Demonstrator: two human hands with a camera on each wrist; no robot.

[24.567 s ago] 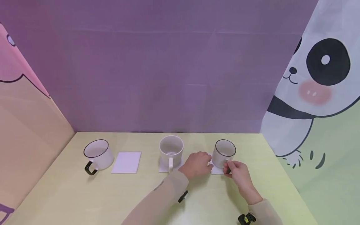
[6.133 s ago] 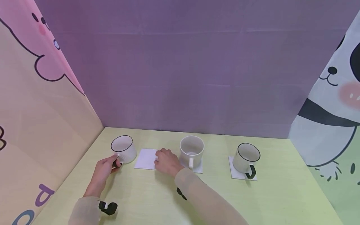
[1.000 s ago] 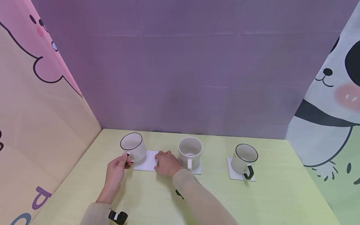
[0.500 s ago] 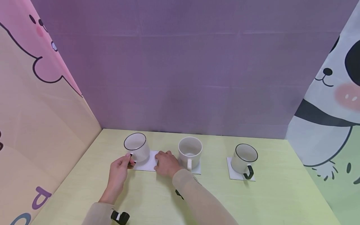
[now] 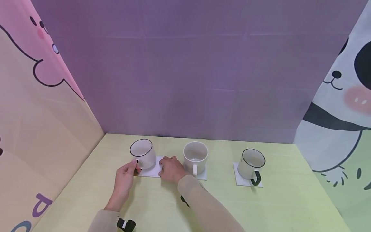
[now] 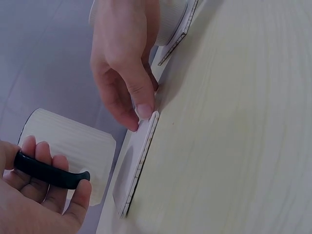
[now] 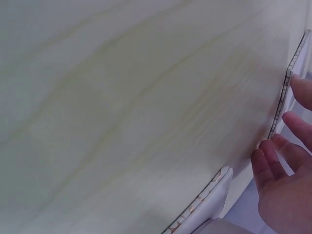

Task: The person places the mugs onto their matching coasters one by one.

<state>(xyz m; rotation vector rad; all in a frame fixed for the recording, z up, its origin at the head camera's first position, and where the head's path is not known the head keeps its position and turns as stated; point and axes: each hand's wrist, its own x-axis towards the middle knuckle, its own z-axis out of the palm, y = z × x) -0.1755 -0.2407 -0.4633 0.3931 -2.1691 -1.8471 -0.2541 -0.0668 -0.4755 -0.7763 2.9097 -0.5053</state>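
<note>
My left hand (image 5: 124,180) grips the black handle (image 6: 48,174) of a white mug with a dark rim (image 5: 147,157). In the left wrist view the mug hangs close over a square white coaster (image 6: 138,153), with a narrow gap between them. From above, the mug overlaps that coaster's left part. My right hand (image 5: 172,169) holds the same coaster at its right edge, between thumb and fingers. The right wrist view has the fingertips (image 7: 265,153) close along the coaster's edge.
Just right of my right hand, an all-white mug (image 5: 188,164) stands on its own coaster (image 5: 203,175). Further right, a dark-rimmed mug with a black handle (image 5: 246,169) sits on another coaster (image 5: 241,181). A purple backdrop (image 5: 185,80) rises behind the table.
Over the last second my left hand has carried the mug rightward over the coaster and slightly lower. My right hand has stayed at the coaster. Much earlier, both hands were at the far right mug.
</note>
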